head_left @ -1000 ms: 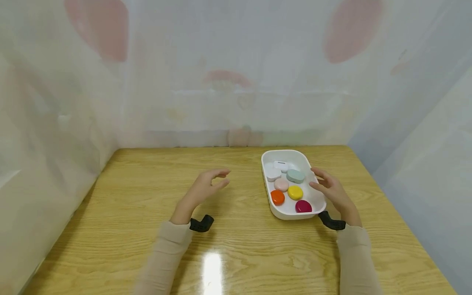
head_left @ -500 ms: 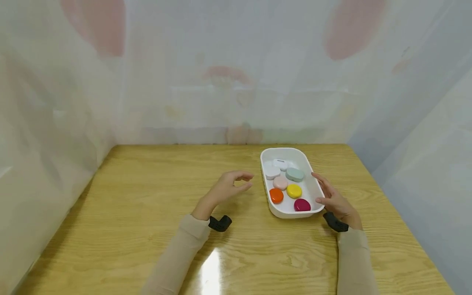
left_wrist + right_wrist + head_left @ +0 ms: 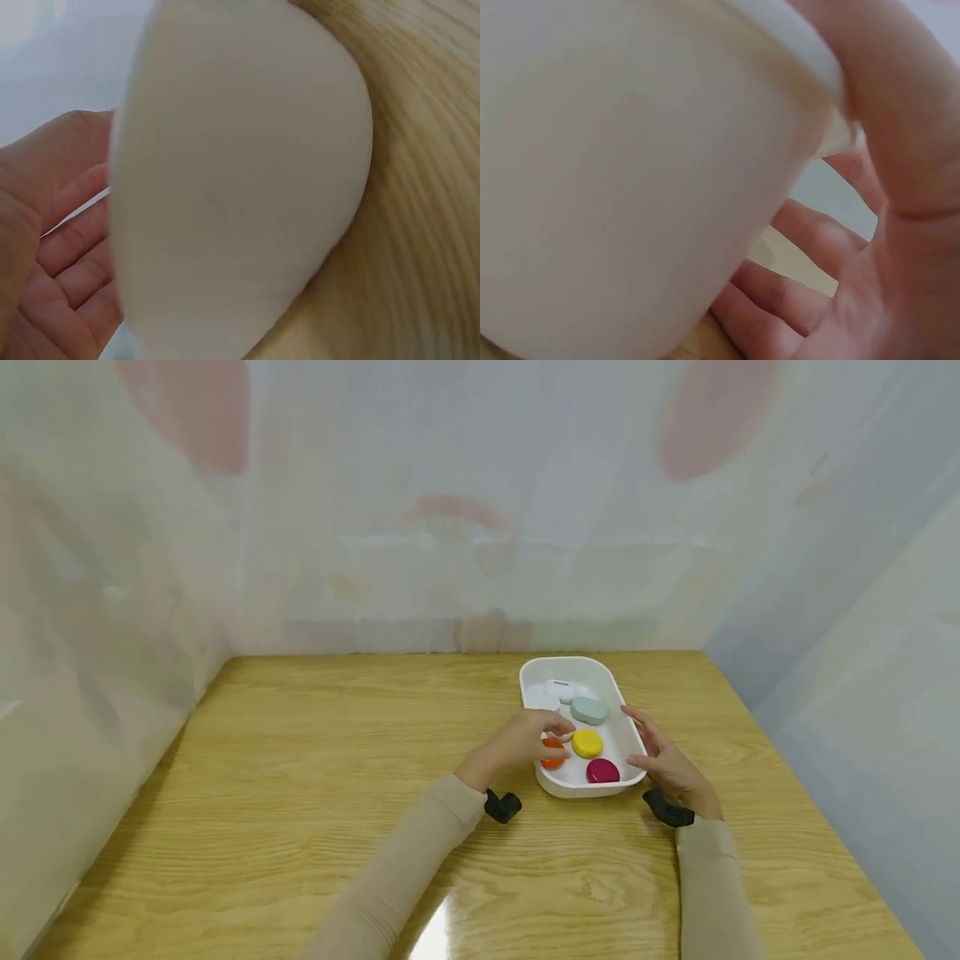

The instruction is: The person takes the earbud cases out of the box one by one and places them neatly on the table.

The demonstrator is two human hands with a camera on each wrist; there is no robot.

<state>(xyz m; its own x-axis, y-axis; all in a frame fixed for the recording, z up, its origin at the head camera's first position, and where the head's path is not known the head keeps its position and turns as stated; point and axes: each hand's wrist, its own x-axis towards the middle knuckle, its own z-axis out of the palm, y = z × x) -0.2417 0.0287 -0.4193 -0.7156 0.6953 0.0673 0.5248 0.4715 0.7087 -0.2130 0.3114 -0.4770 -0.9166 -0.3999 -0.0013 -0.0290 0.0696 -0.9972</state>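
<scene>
A white tray [image 3: 592, 791] with rounded corners stands on the table and holds several smooth rounded pieces. My right hand [image 3: 670, 768] grips its right side, thumb over the rim and fingers along the outer wall. My left hand [image 3: 525, 742] reaches over the left rim, fingers loosely bent, above an orange round piece [image 3: 553, 762] that it partly covers. A pale pink piece is mostly hidden behind its fingers. Beside them lie a yellow round piece [image 3: 587, 743], a dark pink one [image 3: 602, 771] and a pale teal oval one [image 3: 588, 711]. In the left wrist view, the tray wall [image 3: 240, 180] hides the fingertips.
At the tray's far end lies a white piece with a dark slot [image 3: 558, 690], near another white one partly covered by the left hand. The wooden table [image 3: 315, 760] spreads to the left and front. Pale patterned curtains [image 3: 375, 568] hang around it.
My left hand has moved right, from bare table to over the tray. The right hand has settled its thumb over the rim. The tray has shifted slightly left.
</scene>
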